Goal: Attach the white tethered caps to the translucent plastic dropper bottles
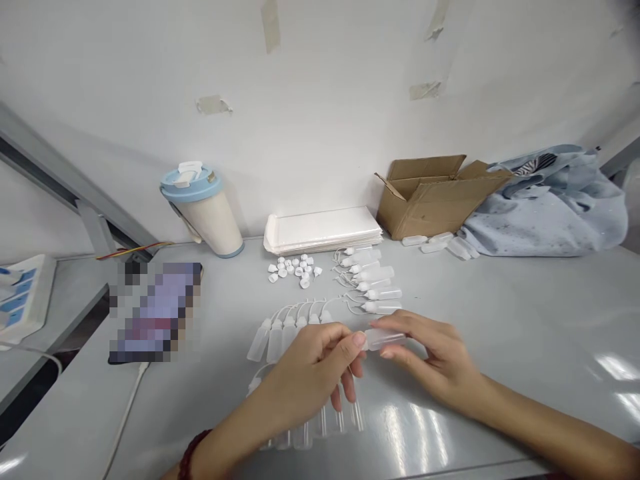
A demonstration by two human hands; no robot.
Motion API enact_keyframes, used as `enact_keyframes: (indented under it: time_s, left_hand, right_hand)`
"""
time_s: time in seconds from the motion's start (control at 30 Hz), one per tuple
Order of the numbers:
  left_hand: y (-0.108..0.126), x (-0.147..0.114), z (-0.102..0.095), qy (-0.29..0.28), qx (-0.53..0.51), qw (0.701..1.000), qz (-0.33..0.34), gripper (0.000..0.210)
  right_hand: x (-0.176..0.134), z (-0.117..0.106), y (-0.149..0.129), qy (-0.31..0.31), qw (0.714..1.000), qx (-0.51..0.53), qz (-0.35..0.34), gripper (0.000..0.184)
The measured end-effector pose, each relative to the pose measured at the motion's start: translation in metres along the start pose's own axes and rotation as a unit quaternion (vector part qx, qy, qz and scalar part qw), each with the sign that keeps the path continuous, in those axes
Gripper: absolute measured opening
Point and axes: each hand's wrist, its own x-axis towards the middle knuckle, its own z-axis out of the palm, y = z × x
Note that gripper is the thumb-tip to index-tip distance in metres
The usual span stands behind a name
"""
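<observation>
Between my two hands lies a small translucent plastic squeeze bottle [384, 339] on its side, over the grey table. My left hand [320, 363] pinches its neck end, and the fingers hide the tip. My right hand [433, 357] grips the bottle's body between thumb and fingers. Under and behind my left arm are rows of similar bottles [259, 341], partly hidden. Farther back, a column of bottles with white tips and thin tubes [383, 307] lies on the table. Several loose white caps [299, 270] are scattered left of that column.
Along the wall stand a blue-lidded tumbler [207, 213], a stack of white padded envelopes [325, 230], an open cardboard box [430, 207] and a light blue cloth bag [550, 220]. A few bottles [435, 243] lie by the box. A phone [157, 313] with a cable is at left.
</observation>
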Motion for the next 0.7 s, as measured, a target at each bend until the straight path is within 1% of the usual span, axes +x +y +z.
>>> enact_keyframes:
  time_s: [0.07, 0.1, 0.13, 0.2, 0.3, 0.37, 0.43, 0.5, 0.6, 0.67, 0.7]
  left_hand:
    - [0.001, 0.001, -0.001, -0.023, -0.059, 0.998, -0.016, 0.041]
    - [0.0, 0.001, -0.001, -0.027, -0.077, 0.996, -0.024, 0.043]
    - [0.0, 0.002, -0.001, -0.028, -0.088, 0.995, -0.033, 0.045]
    - [-0.001, 0.002, 0.0, -0.025, -0.092, 0.994, -0.044, 0.045]
    - [-0.001, 0.0, 0.003, -0.009, -0.055, 0.998, -0.031, 0.042]
    - [0.0, -0.002, 0.006, 0.018, 0.02, 1.0, -0.007, 0.04]
    - [-0.001, -0.003, 0.008, 0.05, 0.125, 0.99, 0.037, 0.039]
    - [-0.004, -0.004, 0.009, 0.076, 0.231, 0.964, 0.106, 0.037]
    - [-0.011, -0.004, 0.01, 0.101, 0.352, 0.907, 0.208, 0.034]
    - [-0.014, -0.004, 0.009, 0.104, 0.396, 0.881, 0.238, 0.035]
    - [-0.014, -0.004, 0.009, 0.103, 0.4, 0.879, 0.236, 0.035]
  right_hand:
    - [0.0, 0.0, 0.001, 0.002, 0.997, -0.038, -0.069, 0.022]
    - [0.0, -0.001, 0.001, -0.001, 0.995, -0.05, -0.089, 0.023]
    - [0.0, -0.001, 0.001, -0.009, 0.994, -0.059, -0.097, 0.024]
    - [0.001, -0.003, 0.0, -0.033, 0.994, -0.056, -0.083, 0.022]
    - [0.001, -0.005, -0.003, -0.073, 0.997, -0.012, -0.016, 0.019]
    - [0.002, -0.007, -0.006, -0.088, 0.995, 0.025, 0.033, 0.017]
    - [0.004, -0.009, -0.009, -0.102, 0.99, 0.064, 0.08, 0.017]
    - [0.006, -0.01, -0.009, -0.113, 0.979, 0.107, 0.131, 0.02]
    - [0.007, -0.01, -0.006, -0.122, 0.952, 0.176, 0.216, 0.029]
    - [0.006, -0.009, -0.004, -0.13, 0.93, 0.221, 0.265, 0.035]
    - [0.006, -0.009, -0.003, -0.134, 0.921, 0.236, 0.278, 0.037]
